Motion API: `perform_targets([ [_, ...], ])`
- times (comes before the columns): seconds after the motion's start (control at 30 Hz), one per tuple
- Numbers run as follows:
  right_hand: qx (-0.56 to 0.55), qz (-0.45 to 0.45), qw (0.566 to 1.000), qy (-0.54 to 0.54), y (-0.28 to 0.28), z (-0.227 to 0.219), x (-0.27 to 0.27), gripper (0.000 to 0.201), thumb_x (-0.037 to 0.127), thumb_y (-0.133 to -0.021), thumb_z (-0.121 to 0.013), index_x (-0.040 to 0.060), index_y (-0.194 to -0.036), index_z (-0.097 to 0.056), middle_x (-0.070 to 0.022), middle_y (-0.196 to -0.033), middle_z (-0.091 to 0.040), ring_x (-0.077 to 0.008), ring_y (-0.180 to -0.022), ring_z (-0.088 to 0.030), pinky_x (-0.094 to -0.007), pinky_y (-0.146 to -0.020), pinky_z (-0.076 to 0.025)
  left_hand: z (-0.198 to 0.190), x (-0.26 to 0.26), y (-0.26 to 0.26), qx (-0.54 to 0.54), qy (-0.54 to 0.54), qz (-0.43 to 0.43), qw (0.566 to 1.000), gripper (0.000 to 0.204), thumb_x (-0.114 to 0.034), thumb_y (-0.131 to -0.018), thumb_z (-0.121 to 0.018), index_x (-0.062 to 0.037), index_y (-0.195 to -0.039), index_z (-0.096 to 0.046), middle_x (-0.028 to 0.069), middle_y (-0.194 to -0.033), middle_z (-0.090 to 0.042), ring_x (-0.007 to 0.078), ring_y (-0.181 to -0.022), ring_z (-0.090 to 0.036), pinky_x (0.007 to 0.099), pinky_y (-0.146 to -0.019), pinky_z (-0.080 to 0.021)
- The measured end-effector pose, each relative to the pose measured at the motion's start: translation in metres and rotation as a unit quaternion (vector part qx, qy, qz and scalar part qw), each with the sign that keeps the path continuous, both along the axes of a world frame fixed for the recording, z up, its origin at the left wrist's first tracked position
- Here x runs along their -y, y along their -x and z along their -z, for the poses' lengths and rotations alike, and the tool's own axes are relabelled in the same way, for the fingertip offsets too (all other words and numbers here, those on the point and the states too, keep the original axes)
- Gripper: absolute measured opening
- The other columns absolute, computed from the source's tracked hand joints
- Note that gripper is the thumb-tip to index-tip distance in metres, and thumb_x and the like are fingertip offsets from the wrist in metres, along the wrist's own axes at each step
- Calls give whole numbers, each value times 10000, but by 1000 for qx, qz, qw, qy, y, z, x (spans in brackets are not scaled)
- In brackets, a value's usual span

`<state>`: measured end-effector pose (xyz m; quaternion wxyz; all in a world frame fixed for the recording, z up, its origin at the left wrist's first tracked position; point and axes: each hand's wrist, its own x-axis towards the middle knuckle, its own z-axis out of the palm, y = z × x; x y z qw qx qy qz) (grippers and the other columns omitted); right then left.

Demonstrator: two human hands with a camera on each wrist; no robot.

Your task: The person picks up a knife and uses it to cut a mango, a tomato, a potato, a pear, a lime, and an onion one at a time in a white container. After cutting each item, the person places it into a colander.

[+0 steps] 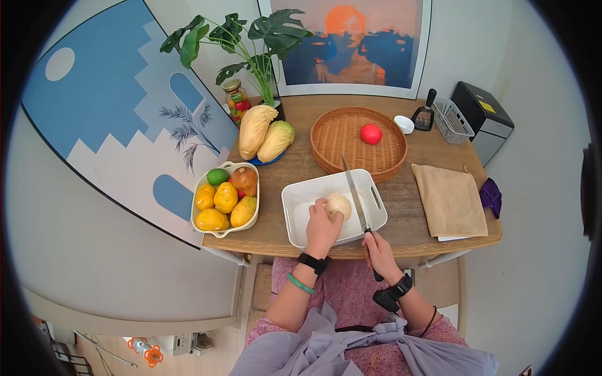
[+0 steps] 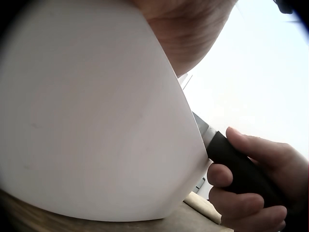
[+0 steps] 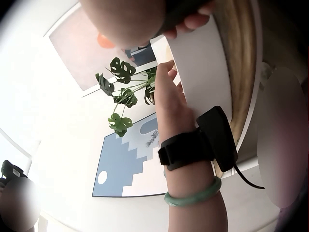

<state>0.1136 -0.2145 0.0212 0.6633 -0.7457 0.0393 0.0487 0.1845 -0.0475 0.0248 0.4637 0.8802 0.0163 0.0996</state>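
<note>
My left hand (image 1: 322,228) holds a pale, round vegetable (image 1: 340,204) inside a white plastic bin (image 1: 300,217), fingers and thumb curled around its near side. My right hand (image 1: 381,255) grips a long knife (image 1: 356,195) by its black handle (image 2: 241,166). In the head view the blade slants across the right part of the bin, its tip pointing to the back, just right of the vegetable. The bin's outer wall (image 2: 96,111) fills much of the left wrist view. Behind the bin, a woven basket (image 1: 326,139) bears a red ball-shaped thing (image 1: 371,134).
A cream basket of fruit (image 1: 256,210) stands at the left, with two cabbages (image 1: 258,131) behind it. To the right lies a folded tan cloth (image 1: 449,199). Along the back right are a small white bowl (image 1: 404,125), a black-handled tool (image 1: 424,114) and a grey basket (image 1: 453,119).
</note>
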Motion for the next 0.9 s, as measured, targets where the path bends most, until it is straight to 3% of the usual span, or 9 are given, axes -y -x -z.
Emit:
perform_targets([
  [0.4,4,-11,1000,3,3,-1,1,367,338,-1014,-446,26,-839,-528,-9,-528,-467,-94,-404,-441,-260,-397,-359,11,-5,-8,-32,47,13,998,494,-264,-814,-612,-67,-1233,-437,236,-1139,-508,410,-939,-584,459,-815,-491],
  [0.47,12,-7,1000,-10,2,-1,0,367,338,-1015,-444,27,-839,-526,-10,-528,-468,-94,-402,-440,-258,-395,-358,13,-4,-8,-27,28,10,999,492,-245,-813,-628,-45,-1229,-458,196,-1100,-536,262,-805,-584,359,-718,-495],
  [0.5,1,-7,1000,1,1,0,0,369,340,-1015,-442,27,-839,-526,-10,-527,-469,-93,-401,-441,-258,-395,-358,13,-5,-8,-28,27,10,999,492,-245,-813,-628,-45,-1229,-458,196,-1100,-536,262,-805,-584,359,-718,-495],
  [0.57,-11,-2,1000,11,1,-1,1,370,341,-1016,-440,28,-839,-526,-10,-527,-470,-93,-401,-442,-258,-394,-358,11,-5,-8,-41,53,16,998,495,-260,-810,-611,-70,-1233,-437,237,-1137,-520,404,-970,-579,454,-822,-490],
  [0.9,-2,-1,999,39,-2,5,0,379,340,-1009,-454,15,-836,-541,-19,-520,-478,-108,-419,-478,-279,-405,-376,-1,-3,-3,-47,14,2,999,455,-277,-854,-558,-61,-1240,-452,226,-1155,-526,418,-939,-595,474,-807,-492],
])
